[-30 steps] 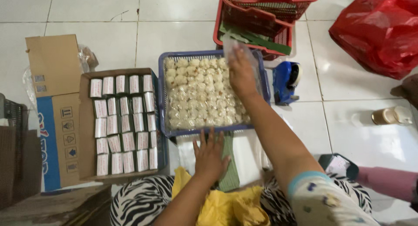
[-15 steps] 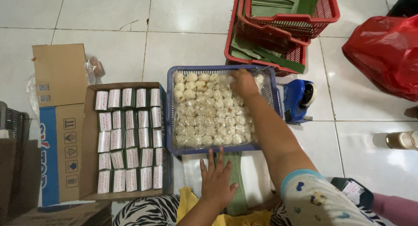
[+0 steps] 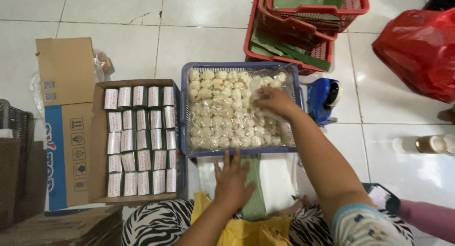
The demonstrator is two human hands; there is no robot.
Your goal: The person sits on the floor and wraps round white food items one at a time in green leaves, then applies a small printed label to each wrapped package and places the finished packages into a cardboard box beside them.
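Right hand [image 3: 271, 101] is closed on a clear wrapped piece in the blue basket [image 3: 186, 113] at centre; left hand [image 3: 233, 179] is spread flat on a green leaf strip [image 3: 256, 198] below.

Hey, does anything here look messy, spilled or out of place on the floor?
Nothing looks spilled or damaged. The packets in the cardboard box stand in fairly even rows, the pale round pieces stay inside the blue basket, and the red baskets sit nested, slightly askew.

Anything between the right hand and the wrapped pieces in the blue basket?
Nothing visible. The right hand already rests on the wrapped pieces in the blue basket, at its far right side. The left hand lies flat on the green leaf below.
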